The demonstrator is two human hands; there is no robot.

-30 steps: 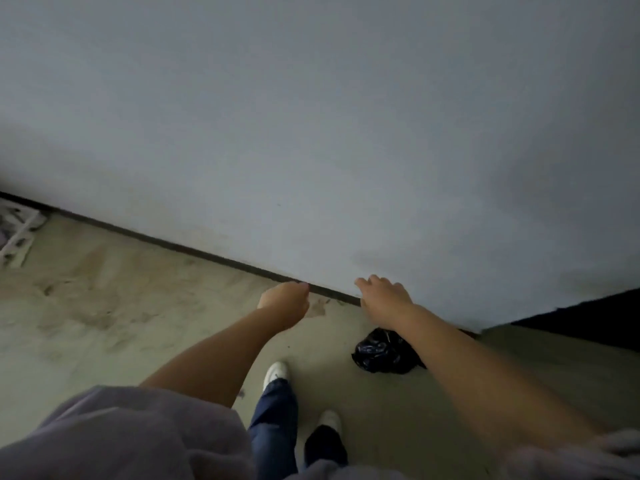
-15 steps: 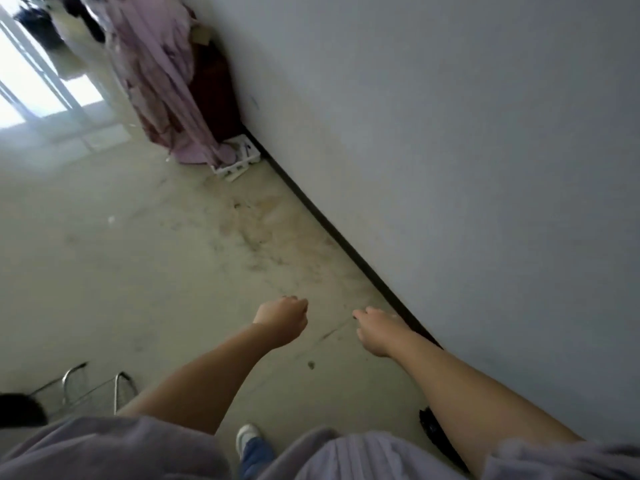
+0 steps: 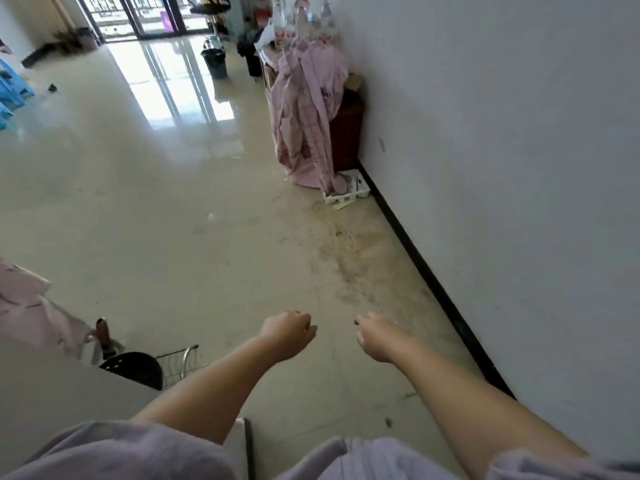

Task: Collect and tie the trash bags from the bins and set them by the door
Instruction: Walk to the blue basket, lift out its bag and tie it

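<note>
My left hand (image 3: 289,336) and my right hand (image 3: 377,337) hang out in front of me over the tiled floor, both loosely curled and holding nothing. Far down the room a grey bin (image 3: 214,60) stands on the floor, and a black bin with a dark bag (image 3: 252,57) stands just right of it, beside the cabinet. No tied trash bag is in view.
A pink cloth (image 3: 304,112) drapes over a dark red cabinet (image 3: 348,129) against the right wall, with a white tray (image 3: 348,192) at its foot. A black stool (image 3: 133,368) and wire rack (image 3: 180,365) sit at lower left. Glass doors (image 3: 149,15) are at the far end.
The view has swung left from the wall and the black bag on the floor to look down the room. The bag has left the view. Both hands stay empty.
</note>
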